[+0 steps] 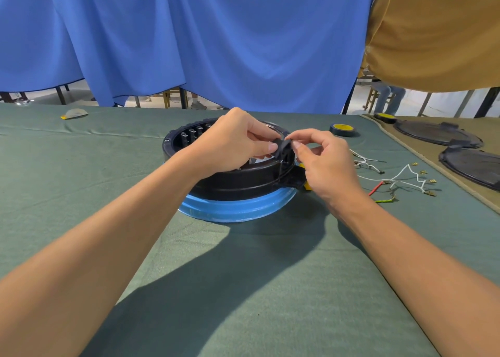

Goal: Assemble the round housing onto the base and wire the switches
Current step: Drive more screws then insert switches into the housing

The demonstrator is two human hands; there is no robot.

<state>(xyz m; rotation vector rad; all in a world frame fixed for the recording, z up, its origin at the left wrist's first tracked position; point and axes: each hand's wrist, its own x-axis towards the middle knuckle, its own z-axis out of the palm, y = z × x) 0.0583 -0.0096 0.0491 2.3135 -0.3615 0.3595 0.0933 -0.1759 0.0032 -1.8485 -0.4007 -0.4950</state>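
Note:
A black round housing (238, 183) sits on a blue base (235, 210) in the middle of the green-covered table. A row of switches (193, 134) lines its far inner wall. At the housing's right rim stands a small black part (284, 151). My left hand (235, 142) reaches over the housing and pinches that part from the left. From the right, my right hand (322, 161) pinches the same part with thumb and forefinger. Loose white, red and green-yellow wires (392, 179) with brass terminals lie to the right of the housing.
A roll of black tape with a yellow core (343, 129) lies behind my right hand. Two black round covers (438, 137) rest on a tan mat at the far right. A small grey and yellow object (74, 113) lies far left. Blue curtain hangs behind the table.

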